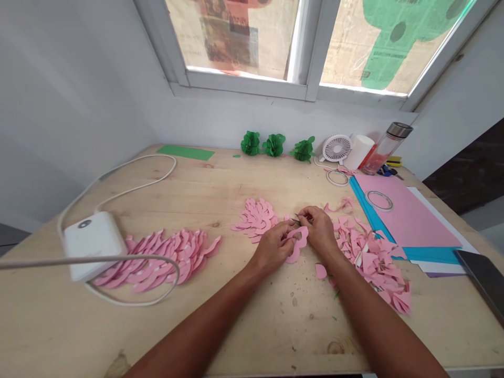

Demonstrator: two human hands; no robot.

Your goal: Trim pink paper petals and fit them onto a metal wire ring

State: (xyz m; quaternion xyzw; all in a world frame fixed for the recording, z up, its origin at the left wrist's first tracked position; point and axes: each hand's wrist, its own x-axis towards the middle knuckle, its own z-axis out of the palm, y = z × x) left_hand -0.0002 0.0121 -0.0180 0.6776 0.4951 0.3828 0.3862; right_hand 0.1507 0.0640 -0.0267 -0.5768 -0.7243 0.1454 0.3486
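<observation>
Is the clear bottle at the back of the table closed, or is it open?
Closed: the bottle has its silver lid covering the top.

One head-worn view, looking forward and down at the hands (pixel 272 245), wooden table (pixel 275 325) close below, window (pixel 315 52) above.

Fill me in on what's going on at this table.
A person's left hand holds a scalloped pink paper piece; the right hand grips a small, mostly hidden metal tool beside it. Small pink cutouts lie just beyond the left hand, scalloped strips farther left, and pink scraps to the right. Three green paper figures stand behind.
</observation>
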